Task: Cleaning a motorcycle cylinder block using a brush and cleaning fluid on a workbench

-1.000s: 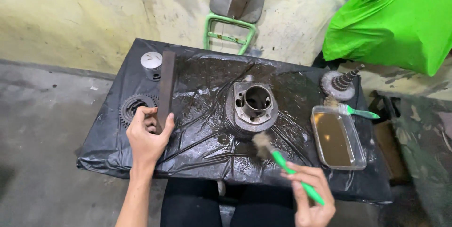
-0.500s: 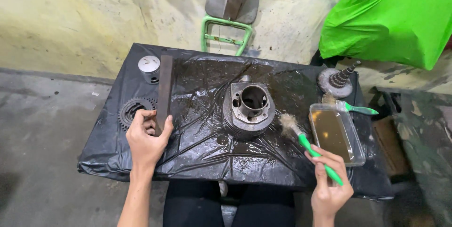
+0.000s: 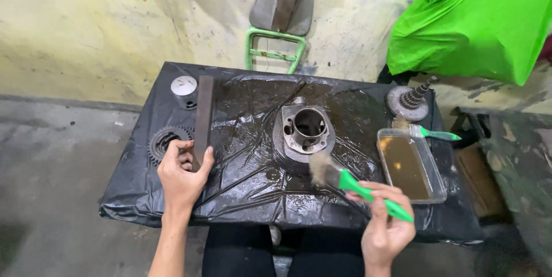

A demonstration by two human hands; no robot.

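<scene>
While the left hand (image 3: 183,174) pinches the flat metal bar (image 3: 202,117) near the table's (image 3: 144,208) left edge, the right hand (image 3: 386,225) grips a green-handled brush (image 3: 351,184), bristles just beside the engine cylinder (image 3: 303,133).

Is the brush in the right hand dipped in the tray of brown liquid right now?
No, the brush bristles sit beside the metal cylinder, left of the tray.

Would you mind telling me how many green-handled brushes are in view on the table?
2. One green-handled brush is held in the right hand, bristles near the metal cylinder. The second brush lies at the far end of the clear tray.
</scene>
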